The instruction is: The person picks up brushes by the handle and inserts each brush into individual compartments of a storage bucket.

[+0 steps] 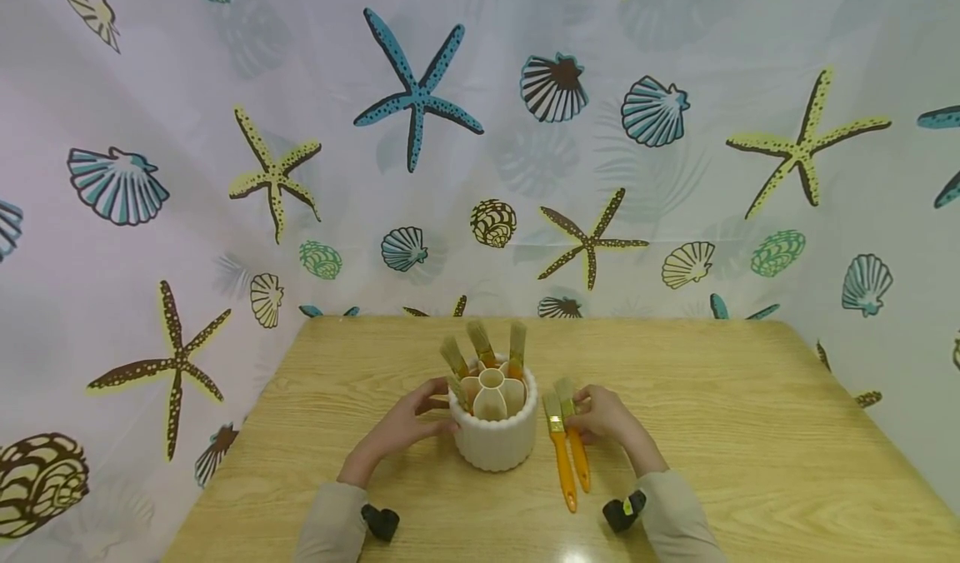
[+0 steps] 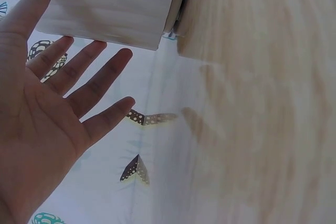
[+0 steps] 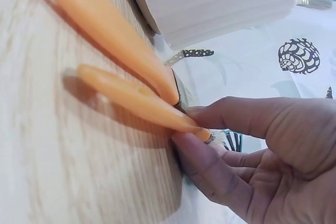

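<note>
A white round holder (image 1: 497,442) with petal-shaped compartments stands on the table. Several brushes (image 1: 481,345) are in its compartments, bristles up. My left hand (image 1: 405,421) is at the holder's left side with fingers spread; in the left wrist view the thumb and fingertips are against or very near its wall (image 2: 110,9). To the right of the holder lie two orange-handled paintbrushes, bristles away from me. My right hand (image 1: 603,417) pinches the right-hand paintbrush (image 1: 579,459) between thumb and index finger near its ferrule. The other paintbrush (image 1: 564,467) lies just left of it.
The wooden table (image 1: 750,430) extends around the holder and brushes. A white curtain (image 1: 480,171) printed with starfish and shells hangs behind and at both sides. A black wrist camera (image 1: 380,522) sits on the left arm and another camera (image 1: 624,511) on the right.
</note>
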